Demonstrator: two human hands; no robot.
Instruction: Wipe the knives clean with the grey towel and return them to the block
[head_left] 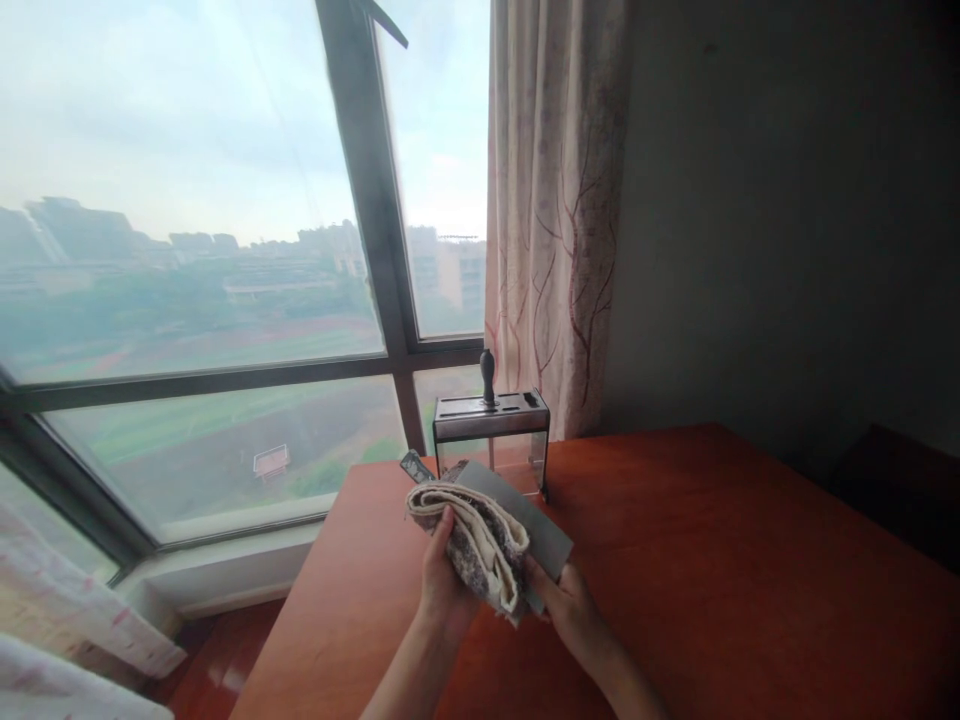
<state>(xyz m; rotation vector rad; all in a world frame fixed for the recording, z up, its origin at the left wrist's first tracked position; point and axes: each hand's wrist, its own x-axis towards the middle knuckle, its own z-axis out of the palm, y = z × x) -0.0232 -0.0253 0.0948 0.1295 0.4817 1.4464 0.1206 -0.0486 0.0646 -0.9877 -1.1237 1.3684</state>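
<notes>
Folded cream-and-dark speckled cloth [472, 545]: one, held above the reddish-brown wooden surface [712, 560].
My left fingers [442, 530]: grasping the cloth, likely keeping its folds together.
My right fingers [541, 582]: grasping one flat grey sheet [517, 505] against it (as backing, perhaps).
Metal-framed, black-handled holder [491, 430]: one, upright just beyond.

We look toward a wide, dark-framed window [225, 382]
We see hazy daylight over buildings [79, 232] and greenery [165, 312] outside, a pale curtain [555, 220] printed with reddish branches, a shadowed gray wall [772, 230] to the right, a reddish-brown table [720, 570], and a glossy red floor [229, 645] at lower left.
</notes>
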